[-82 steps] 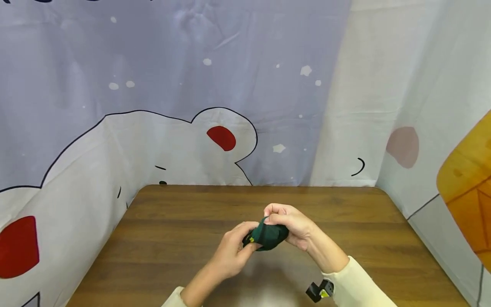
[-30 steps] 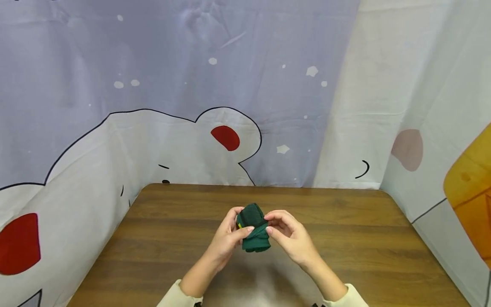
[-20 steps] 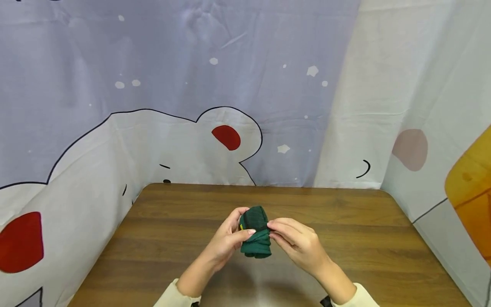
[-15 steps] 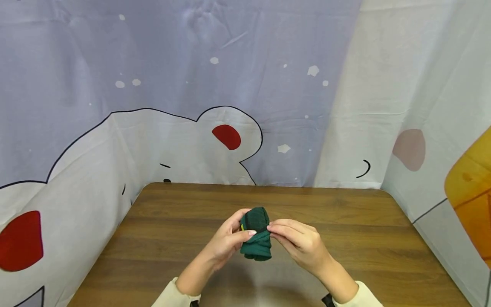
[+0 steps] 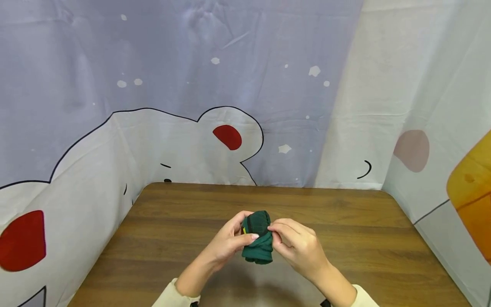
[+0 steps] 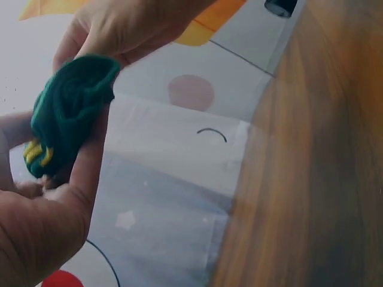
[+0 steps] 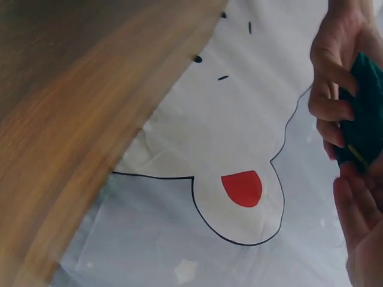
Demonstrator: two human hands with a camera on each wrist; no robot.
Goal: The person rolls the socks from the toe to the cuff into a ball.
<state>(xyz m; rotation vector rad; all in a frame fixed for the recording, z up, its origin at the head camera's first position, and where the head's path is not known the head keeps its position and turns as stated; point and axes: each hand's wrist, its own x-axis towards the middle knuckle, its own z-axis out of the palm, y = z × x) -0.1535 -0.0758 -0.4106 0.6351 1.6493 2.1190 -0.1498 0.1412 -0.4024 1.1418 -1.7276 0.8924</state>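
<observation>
A rolled-up bundle of dark green knit cloth (image 5: 258,249), which looks like folded socks, is held above the table in both hands. Small yellow marks show on its left side. My left hand (image 5: 229,241) grips it from the left, thumb across the front and fingers behind. At its right edge, my right hand (image 5: 297,243) pinches the cloth between thumb and fingertips. In the left wrist view the green bundle (image 6: 72,110) has a crumpled, open fold and yellow stripes near its lower end. Only part of the bundle (image 7: 365,113) shows in the right wrist view.
A brown wooden table (image 5: 172,209) lies beneath the hands. Behind it and at both sides hangs a printed cloth backdrop (image 5: 161,140) that reaches the table's edges. A small dark object (image 6: 280,7) appears at the top of the left wrist view.
The bundle has turned from lying sideways to upright. My right hand has shifted from its top to its right edge. Lately both hands and bundle sank slightly.
</observation>
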